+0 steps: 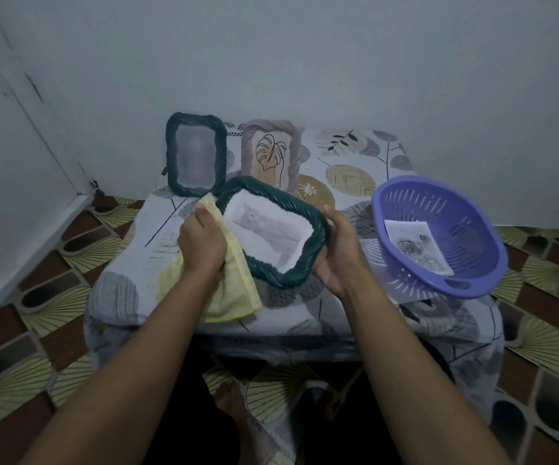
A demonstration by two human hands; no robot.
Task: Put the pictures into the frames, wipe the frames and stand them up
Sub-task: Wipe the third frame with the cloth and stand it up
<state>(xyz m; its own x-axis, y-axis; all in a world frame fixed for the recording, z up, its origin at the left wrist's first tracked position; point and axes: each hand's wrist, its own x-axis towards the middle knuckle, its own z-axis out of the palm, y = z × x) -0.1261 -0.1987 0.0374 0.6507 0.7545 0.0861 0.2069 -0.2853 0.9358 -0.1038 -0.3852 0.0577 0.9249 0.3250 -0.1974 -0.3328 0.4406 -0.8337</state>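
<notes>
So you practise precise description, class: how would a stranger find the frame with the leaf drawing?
Find the table against the wall. Two frames stand along its back; the pale frame is the right one. Its twisted border is pale and it shows a leaf drawing; the green frame beside it is dark.

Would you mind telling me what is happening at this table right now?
A person appears to be wiping a dark green frame that holds a cat picture. The right hand grips its right end above the table, while the left hand holds a yellow cloth against its left edge. Two frames stand at the back: another green frame and a pale frame with a leaf drawing. A purple basket on the right holds a loose picture.
</notes>
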